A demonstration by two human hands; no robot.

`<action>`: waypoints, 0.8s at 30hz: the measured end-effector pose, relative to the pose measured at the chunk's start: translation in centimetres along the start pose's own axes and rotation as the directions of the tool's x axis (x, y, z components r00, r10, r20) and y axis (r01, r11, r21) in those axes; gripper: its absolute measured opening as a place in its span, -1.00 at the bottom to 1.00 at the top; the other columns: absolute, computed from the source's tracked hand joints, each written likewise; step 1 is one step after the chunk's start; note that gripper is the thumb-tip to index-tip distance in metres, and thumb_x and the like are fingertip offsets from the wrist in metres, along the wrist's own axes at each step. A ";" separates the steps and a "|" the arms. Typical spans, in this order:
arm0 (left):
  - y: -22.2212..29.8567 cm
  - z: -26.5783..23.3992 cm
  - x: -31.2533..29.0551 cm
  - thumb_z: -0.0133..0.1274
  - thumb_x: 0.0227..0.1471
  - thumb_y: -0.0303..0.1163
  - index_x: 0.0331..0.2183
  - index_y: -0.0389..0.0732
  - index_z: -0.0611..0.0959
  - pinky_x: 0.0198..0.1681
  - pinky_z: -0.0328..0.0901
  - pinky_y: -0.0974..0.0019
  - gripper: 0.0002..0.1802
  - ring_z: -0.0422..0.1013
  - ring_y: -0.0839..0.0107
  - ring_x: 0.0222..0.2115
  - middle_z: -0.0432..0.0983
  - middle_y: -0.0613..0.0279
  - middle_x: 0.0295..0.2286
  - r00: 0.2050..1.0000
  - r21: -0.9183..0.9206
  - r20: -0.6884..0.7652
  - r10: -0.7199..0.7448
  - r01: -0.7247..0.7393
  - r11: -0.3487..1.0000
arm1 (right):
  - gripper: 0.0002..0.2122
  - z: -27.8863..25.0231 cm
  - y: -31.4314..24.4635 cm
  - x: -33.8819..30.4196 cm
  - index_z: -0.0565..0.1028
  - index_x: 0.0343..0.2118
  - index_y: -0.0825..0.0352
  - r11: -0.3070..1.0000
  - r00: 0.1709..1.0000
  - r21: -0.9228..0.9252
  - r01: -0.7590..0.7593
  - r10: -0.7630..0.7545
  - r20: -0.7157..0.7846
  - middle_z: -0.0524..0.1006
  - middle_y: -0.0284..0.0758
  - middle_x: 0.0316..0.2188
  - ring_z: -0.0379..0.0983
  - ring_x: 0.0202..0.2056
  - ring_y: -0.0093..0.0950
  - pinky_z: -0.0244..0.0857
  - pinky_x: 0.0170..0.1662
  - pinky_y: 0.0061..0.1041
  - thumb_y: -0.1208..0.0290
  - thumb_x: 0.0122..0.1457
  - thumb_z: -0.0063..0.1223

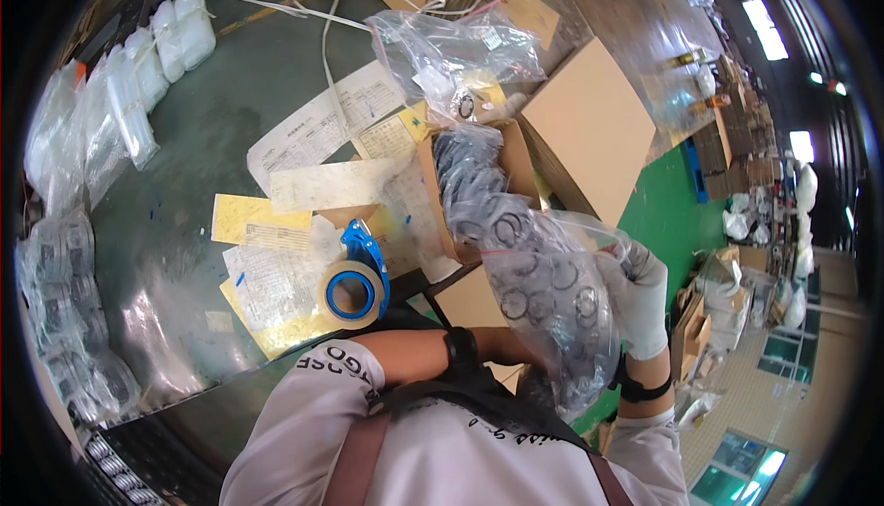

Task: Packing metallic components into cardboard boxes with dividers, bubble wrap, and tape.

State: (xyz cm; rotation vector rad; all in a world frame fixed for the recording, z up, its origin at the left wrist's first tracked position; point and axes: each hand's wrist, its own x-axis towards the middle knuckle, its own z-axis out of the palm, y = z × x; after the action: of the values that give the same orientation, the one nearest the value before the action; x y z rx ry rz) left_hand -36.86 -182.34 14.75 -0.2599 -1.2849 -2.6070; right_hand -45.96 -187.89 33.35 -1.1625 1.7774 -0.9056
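My right hand, in a white glove, has its fingers closed on the upper edge of a large clear zip plastic bag. Several dark rings show through the plastic as the bag hangs in front of my body. From the left, my bare left forearm reaches across behind the bag; that hand and its fingers are hidden. Just beyond the bag stands an open cardboard box, filled with small clear packets of dark rings. The bag's upper part overlaps the box's near end.
A blue tape dispenser with a tape roll lies on papers left of the box. Another plastic bag rests beyond it. A tall cardboard flap rises at the right. Wrapped bundles line the table's left edge.
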 end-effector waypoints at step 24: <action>3.1 -0.4 0.7 0.19 -0.15 -0.41 0.03 -0.27 0.43 0.02 0.25 0.25 -0.37 0.36 0.39 -0.07 0.43 0.09 -0.05 0.991 -0.043 0.042 0.125 -0.124 0.991 | -0.93 -1.0 -0.6 -2.7 0.49 -0.39 0.44 0.987 0.975 0.072 0.141 -0.126 -0.183 0.51 -0.46 -0.48 0.33 -0.47 -0.78 0.21 -0.39 -0.78 0.69 0.05 0.06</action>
State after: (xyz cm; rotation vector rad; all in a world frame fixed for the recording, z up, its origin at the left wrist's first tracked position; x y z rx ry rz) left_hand -36.73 -184.54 17.07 -0.3949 -1.1913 -2.5366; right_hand -45.96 -185.38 34.93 -1.1883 1.7985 -1.1857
